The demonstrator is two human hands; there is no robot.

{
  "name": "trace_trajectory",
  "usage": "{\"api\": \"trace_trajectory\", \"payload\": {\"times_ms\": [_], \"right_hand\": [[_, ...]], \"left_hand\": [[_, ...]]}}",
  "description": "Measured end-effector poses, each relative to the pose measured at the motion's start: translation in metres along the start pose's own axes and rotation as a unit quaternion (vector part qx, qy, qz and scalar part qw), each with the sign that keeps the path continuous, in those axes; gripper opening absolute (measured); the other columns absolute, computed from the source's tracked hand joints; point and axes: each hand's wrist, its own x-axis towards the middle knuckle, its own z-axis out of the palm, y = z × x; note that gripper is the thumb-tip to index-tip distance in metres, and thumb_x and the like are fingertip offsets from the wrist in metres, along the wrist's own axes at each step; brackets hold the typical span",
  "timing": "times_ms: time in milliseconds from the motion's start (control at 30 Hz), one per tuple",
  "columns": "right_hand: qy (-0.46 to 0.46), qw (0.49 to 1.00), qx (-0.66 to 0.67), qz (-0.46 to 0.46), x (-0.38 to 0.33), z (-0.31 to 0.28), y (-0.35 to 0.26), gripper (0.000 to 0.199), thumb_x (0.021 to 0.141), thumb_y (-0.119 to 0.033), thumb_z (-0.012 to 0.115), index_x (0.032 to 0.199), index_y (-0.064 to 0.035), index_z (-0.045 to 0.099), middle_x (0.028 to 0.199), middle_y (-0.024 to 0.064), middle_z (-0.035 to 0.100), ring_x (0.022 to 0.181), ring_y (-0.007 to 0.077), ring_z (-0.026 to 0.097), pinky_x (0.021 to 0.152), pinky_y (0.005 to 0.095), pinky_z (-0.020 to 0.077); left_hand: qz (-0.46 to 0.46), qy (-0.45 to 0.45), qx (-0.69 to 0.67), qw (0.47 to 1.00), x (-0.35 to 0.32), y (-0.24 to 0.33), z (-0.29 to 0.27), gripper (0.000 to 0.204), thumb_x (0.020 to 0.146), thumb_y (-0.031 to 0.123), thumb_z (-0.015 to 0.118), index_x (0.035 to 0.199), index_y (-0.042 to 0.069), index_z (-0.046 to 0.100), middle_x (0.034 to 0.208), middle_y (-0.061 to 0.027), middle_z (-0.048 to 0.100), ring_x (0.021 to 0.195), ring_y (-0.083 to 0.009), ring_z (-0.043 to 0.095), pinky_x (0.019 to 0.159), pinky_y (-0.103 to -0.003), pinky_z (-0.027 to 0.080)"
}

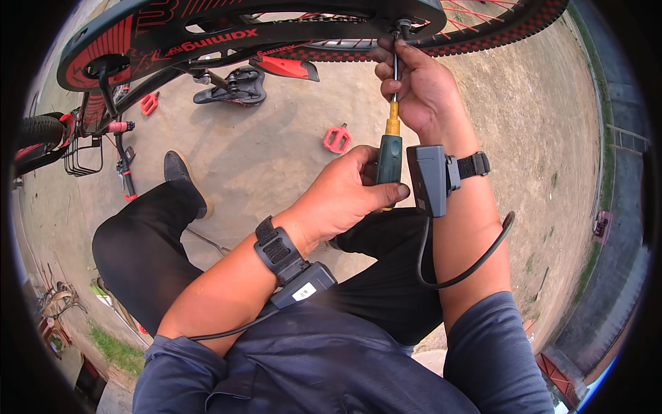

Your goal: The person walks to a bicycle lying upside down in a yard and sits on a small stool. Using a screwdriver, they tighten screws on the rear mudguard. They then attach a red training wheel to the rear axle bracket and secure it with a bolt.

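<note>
- View from above, looking down at a person who works on an upturned bicycle (207, 41) with both hands; the frame is black with red markings and runs across the top of the picture.
- The left hand (345, 196) is closed around the dark green handle of a screwdriver (390, 148), thumb lying across the handle's lower end.
- The screwdriver stands nearly upright, handle low, a yellow collar above the green grip, and a thin metal shaft rising to the bicycle frame.
- The right hand (417, 90) is higher up, its fingers curled around the shaft just under the frame, steadying it.
- The tip of the shaft meets a small metal fitting (402, 29) at the frame's end, beside the rear wheel (496, 31), which has a black tyre with a red chequered edge and red spokes.
- Each wrist wears a black strap with a dark box-shaped device: one on the left wrist (296, 279), one on the right wrist (431, 178). A black cable hangs from each.
- The person wears dark trousers, a blue-grey shirt and a dark shoe (181, 172), seen to the left of the hands.
- On the bare dirt ground (538, 138) lie a red pedal (336, 139), near the screwdriver handle, and a second red pedal (149, 103) further left.
- A black saddle (234, 88) shows under the frame, touching the ground.
- The handlebar with a red-and-black grip (118, 127) and a wire basket (83, 155) are at the far left.
</note>
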Motion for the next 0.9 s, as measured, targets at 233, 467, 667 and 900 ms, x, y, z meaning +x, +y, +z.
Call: {"api": "trace_trajectory", "payload": {"times_ms": [233, 467, 667, 900], "right_hand": [[0.0, 1.0, 0.001, -0.003, -0.001, 0.002, -0.001, 0.028, 0.109, -0.019, 0.041, 0.116, 0.002, 0.059, 0.098, 0.0139, 0.07, 0.077, 0.0179, 0.062, 0.058, 0.0253, 0.0437], [0.003, 1.0, -0.003, -0.003, 0.001, 0.001, -0.002, 0.028, 0.109, -0.018, 0.04, 0.116, 0.0021, 0.058, 0.099, 0.0142, 0.07, 0.076, 0.0176, 0.062, 0.058, 0.0254, 0.0439], [0.01, 1.0, 0.001, 0.001, 0.001, 0.0, -0.003, 0.028, 0.109, -0.02, 0.04, 0.115, 0.001, 0.059, 0.099, 0.0136, 0.069, 0.076, 0.017, 0.062, 0.057, 0.0251, 0.044], [0.006, 1.0, -0.001, 0.0, 0.001, 0.002, -0.002, 0.028, 0.109, -0.02, 0.041, 0.116, 0.0008, 0.059, 0.099, 0.0134, 0.07, 0.076, 0.0167, 0.062, 0.057, 0.0252, 0.0444]], "left_hand": [[0.012, 0.002, -0.032, 0.999, -0.002, 0.001, -0.001, 0.04, 0.092, 0.009, 0.07, 0.126, -0.006, 0.053, 0.111, -0.0065, 0.063, 0.099, -0.0115, 0.062, 0.083, -0.027, 0.053], [-0.054, -0.02, -0.123, 0.991, -0.005, 0.011, -0.004, 0.041, 0.09, 0.007, 0.072, 0.126, -0.004, 0.054, 0.109, -0.0063, 0.064, 0.096, -0.0122, 0.063, 0.08, -0.028, 0.054], [-0.032, -0.01, 0.007, 0.999, -0.001, 0.01, 0.002, 0.039, 0.093, 0.008, 0.063, 0.129, -0.004, 0.053, 0.108, -0.0044, 0.063, 0.096, -0.0104, 0.061, 0.081, -0.029, 0.055], [-0.031, -0.012, -0.064, 0.997, -0.003, 0.005, -0.005, 0.041, 0.091, 0.009, 0.071, 0.126, -0.004, 0.055, 0.108, -0.0051, 0.063, 0.094, -0.0111, 0.062, 0.079, -0.028, 0.054]]}}
